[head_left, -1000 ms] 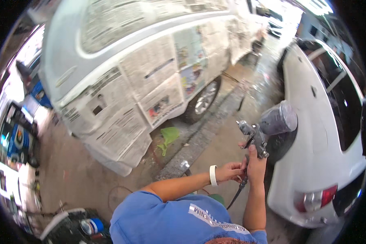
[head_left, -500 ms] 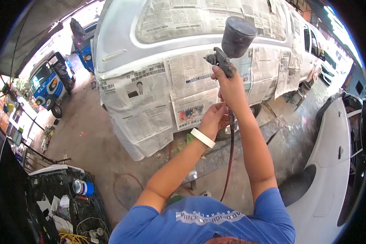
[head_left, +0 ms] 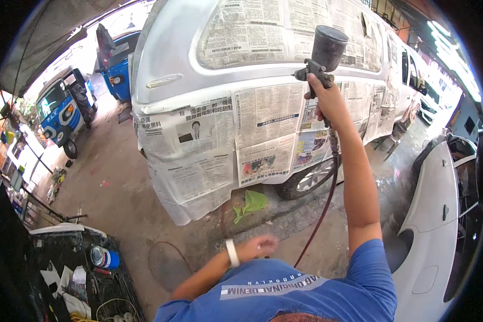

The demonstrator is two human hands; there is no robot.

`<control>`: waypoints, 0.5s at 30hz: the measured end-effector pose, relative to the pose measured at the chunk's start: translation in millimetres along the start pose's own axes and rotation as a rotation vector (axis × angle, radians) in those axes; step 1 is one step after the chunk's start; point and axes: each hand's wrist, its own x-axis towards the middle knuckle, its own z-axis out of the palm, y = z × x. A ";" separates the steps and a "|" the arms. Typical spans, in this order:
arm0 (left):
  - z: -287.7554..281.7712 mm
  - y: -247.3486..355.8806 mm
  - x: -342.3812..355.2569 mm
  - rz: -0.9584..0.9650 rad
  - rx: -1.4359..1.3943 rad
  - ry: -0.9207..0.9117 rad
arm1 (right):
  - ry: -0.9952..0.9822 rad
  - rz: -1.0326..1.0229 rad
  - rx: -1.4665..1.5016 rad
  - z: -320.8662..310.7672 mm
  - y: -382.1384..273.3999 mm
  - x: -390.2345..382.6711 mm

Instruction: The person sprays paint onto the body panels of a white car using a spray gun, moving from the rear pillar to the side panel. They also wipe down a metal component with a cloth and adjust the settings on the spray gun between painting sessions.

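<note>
My right hand (head_left: pixel 330 107) is wrapped round the grip of a spray gun (head_left: pixel 317 72), raised in front of the vehicle. A dark round paint cup sits on top of the gun, tilted a little. From the base of the grip a dark red hose (head_left: pixel 326 206) hangs down toward my body. My left hand (head_left: pixel 258 247) is low near my chest, slightly blurred, fingers apart and nothing seen in them; a white band circles that wrist. Facing me is a silver-white vehicle (head_left: pixel 163 56), its window and lower side covered with newspaper sheets (head_left: pixel 265 121).
A wheel (head_left: pixel 308 180) shows below the newspaper, with a green leaf-like piece (head_left: pixel 251 205) on the floor nearby. To the right stands a white car (head_left: pixel 432 214). A cluttered black bench (head_left: pixel 112 241) at lower left carries a blue can (head_left: pixel 104 257). Blue-and-white vehicles (head_left: pixel 64 115) stand far left.
My left hand has left the hose area under the gun and dropped back toward my chest. The spray gun, in my right hand, has shifted right. The vehicle's wheel is now less hidden.
</note>
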 end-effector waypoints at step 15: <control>-15.4 -30.0 -38.0 -0.120 -0.159 -0.027 | -0.108 -0.010 -0.020 33.6 -45.2 -0.7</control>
